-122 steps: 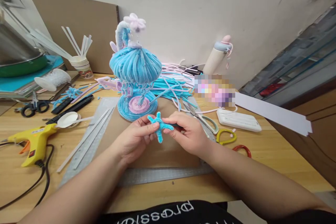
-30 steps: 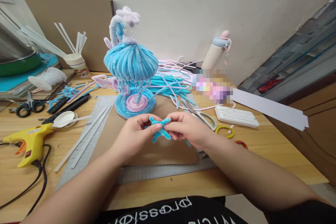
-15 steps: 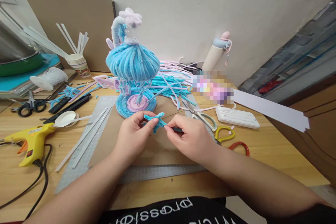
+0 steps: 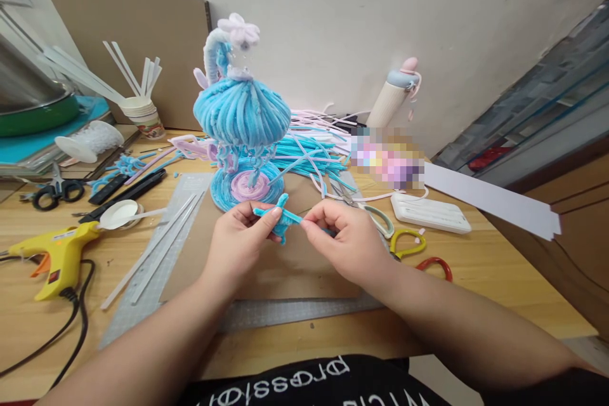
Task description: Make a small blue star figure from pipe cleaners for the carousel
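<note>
Between my hands is a small bent and twisted piece of blue pipe cleaner (image 4: 284, 219) with several short ends sticking out. My left hand (image 4: 242, 235) pinches its left side between thumb and fingers. With thumb and forefinger, my right hand (image 4: 340, 238) grips the end on the right; a dark part of something shows under those fingers, too hidden to name. Just behind stands a pipe-cleaner lamp shape (image 4: 242, 111) with a pleated blue shade, a pink flower on top and a round blue and pink base (image 4: 221, 193). Below my hands lies a brown cardboard sheet (image 4: 285, 273).
A yellow glue gun (image 4: 66, 254) and black-handled scissors (image 4: 57, 189) lie left. Loose pipe cleaners (image 4: 314, 155) spread behind. At right are white-handled scissors (image 4: 383, 219), red and yellow handles (image 4: 409, 242), a white case (image 4: 431, 212) and a bottle (image 4: 390, 98).
The blue piece has turned in my left hand, so one end now points up. My right hand has shifted slightly right, and the stretch of pipe cleaner between my hands shows longer.
</note>
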A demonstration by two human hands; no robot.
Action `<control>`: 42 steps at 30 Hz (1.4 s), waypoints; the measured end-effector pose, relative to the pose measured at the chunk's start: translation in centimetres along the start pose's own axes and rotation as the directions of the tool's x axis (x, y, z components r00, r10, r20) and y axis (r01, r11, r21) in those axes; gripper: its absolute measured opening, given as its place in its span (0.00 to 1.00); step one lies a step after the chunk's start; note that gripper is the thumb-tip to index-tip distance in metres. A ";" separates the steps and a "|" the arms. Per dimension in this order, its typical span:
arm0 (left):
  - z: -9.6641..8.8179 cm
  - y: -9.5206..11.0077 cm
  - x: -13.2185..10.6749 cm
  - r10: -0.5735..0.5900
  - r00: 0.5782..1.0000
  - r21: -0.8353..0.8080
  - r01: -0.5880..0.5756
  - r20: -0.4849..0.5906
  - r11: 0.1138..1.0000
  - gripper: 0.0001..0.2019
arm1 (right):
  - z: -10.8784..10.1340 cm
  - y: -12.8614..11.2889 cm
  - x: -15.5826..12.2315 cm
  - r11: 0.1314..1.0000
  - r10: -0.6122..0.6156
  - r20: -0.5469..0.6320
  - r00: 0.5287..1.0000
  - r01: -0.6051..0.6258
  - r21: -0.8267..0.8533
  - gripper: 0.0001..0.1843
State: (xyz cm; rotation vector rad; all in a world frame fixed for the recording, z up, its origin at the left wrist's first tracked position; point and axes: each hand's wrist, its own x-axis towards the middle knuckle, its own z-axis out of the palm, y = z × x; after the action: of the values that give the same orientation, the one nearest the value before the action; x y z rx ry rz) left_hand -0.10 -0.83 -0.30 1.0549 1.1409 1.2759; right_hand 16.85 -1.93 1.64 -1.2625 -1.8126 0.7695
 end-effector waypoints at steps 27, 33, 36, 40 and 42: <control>0.2 0.7 0.1 -0.269 0.958 -0.443 0.285 0.101 0.850 0.07 | 1.5 1.8 1.0 0.738 0.163 0.360 0.918 -0.356 0.573 0.12; -0.4 1.1 0.3 -0.331 0.880 -0.273 0.430 0.342 0.861 0.08 | -0.1 1.7 1.8 0.771 0.099 0.565 0.819 -0.422 0.476 0.13; -0.5 1.2 0.1 -0.353 0.838 -0.148 0.445 0.417 0.883 0.09 | -0.7 1.6 1.8 0.730 0.121 0.669 0.733 -0.523 0.440 0.09; -0.6 1.4 0.0 -0.333 0.823 0.030 0.361 0.460 0.932 0.09 | -0.8 1.7 1.8 0.541 0.138 0.802 0.580 -0.723 0.430 0.08; -0.6 1.6 0.0 -0.305 0.838 0.101 0.292 0.452 0.951 0.10 | -0.8 1.9 1.8 0.455 0.122 0.854 0.506 -0.793 0.405 0.11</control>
State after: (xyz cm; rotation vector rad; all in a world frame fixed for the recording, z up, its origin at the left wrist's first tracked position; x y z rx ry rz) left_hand -0.93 -0.78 1.17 1.0780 0.9078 0.7074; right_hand 18.06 0.45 0.95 -0.8876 -1.2011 2.4537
